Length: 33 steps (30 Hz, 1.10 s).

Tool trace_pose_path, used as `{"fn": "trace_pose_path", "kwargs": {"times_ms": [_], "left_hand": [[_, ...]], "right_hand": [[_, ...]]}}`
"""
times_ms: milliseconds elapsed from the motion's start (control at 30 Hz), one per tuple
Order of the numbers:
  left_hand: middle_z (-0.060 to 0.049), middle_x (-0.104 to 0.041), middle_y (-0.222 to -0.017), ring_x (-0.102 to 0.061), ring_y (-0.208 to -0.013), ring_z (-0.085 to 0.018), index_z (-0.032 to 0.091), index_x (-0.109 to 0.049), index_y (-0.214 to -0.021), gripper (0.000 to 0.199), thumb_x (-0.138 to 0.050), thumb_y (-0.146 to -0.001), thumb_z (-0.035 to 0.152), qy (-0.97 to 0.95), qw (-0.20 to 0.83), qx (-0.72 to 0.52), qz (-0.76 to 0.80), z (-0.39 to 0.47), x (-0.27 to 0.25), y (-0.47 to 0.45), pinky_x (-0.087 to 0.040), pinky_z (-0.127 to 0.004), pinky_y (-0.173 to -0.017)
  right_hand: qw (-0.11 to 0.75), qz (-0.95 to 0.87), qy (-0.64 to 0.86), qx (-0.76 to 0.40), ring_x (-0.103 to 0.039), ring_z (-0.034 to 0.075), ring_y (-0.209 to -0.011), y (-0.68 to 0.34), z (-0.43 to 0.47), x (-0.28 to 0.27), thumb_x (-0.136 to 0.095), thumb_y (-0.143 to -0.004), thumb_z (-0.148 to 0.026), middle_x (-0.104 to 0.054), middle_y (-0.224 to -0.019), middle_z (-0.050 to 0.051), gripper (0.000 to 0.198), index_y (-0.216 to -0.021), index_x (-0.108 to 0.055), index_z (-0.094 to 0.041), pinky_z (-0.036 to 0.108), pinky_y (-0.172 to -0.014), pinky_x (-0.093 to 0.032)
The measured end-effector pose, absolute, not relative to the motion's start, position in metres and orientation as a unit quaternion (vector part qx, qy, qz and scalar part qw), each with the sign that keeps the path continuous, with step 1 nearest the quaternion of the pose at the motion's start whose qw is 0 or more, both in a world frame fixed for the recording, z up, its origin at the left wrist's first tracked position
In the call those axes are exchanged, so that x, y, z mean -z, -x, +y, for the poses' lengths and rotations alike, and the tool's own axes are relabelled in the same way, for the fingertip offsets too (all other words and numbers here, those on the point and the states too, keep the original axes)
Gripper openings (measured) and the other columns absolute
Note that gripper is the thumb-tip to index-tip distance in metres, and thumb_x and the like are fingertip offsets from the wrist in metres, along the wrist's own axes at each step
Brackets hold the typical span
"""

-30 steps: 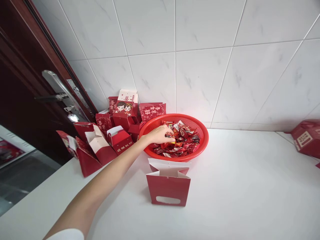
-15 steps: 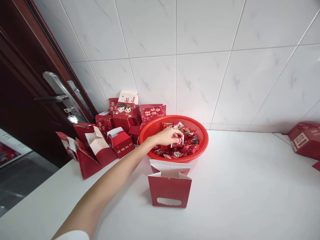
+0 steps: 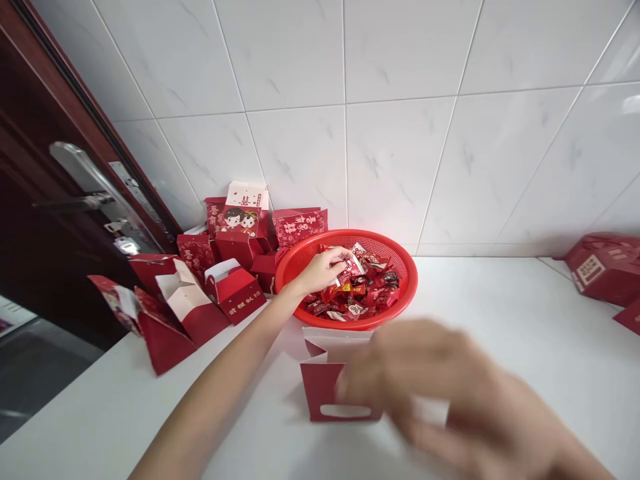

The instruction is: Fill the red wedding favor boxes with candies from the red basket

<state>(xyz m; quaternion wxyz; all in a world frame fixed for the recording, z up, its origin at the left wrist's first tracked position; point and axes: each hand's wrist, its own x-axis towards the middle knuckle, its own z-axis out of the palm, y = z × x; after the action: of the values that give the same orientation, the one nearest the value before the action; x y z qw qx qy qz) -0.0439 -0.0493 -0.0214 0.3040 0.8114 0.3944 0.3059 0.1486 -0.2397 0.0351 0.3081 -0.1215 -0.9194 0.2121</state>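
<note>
My left hand (image 3: 326, 268) is over the red plastic basket (image 3: 411, 283), its fingers closed on a small red-and-white wrapped candy (image 3: 352, 267). Many other wrapped candies (image 3: 367, 293) fill the basket below it. In front of the basket stands a dark red paper gift box (image 3: 320, 387), top open, with a pale oval window low on its front. Close to the camera, my right hand (image 3: 430, 387) is smeared by motion and covers the box's right part. Its fingers are curled, but whether they hold anything cannot be made out.
Several red gift boxes (image 3: 237, 297) stand grouped at the left, some with open tops, against the tiled wall (image 3: 295, 160). A dark door with a metal handle (image 3: 95, 200) is beyond them. Another red box (image 3: 607, 267) lies at the right on the white tabletop (image 3: 510, 320).
My right hand has come into view from the lower right, in front of the gift box. My left hand has shifted slightly left and up with a candy. The camera view has shifted a little.
</note>
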Motion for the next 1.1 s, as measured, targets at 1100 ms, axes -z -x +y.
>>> {"fn": "trace_pose_path", "kwargs": {"times_ms": [1100], "left_hand": [[-0.004, -0.078, -0.096, -0.071, -0.074, -0.020, 0.022, -0.074, -0.113, 0.036, -0.048, -0.090, 0.014, -0.812, 0.202, -0.261, 0.481, -0.053, 0.022, 0.044, -0.054, -0.030, -0.078]], "right_hand": [[0.194, -0.811, 0.511, -0.209, -0.068, 0.023, -0.095, -0.152, -0.061, 0.020, -0.057, -0.089, -0.019, -0.075, -0.099, 0.005, 0.017, -0.095, -0.074, -0.020, 0.030, -0.083, -0.048]]}}
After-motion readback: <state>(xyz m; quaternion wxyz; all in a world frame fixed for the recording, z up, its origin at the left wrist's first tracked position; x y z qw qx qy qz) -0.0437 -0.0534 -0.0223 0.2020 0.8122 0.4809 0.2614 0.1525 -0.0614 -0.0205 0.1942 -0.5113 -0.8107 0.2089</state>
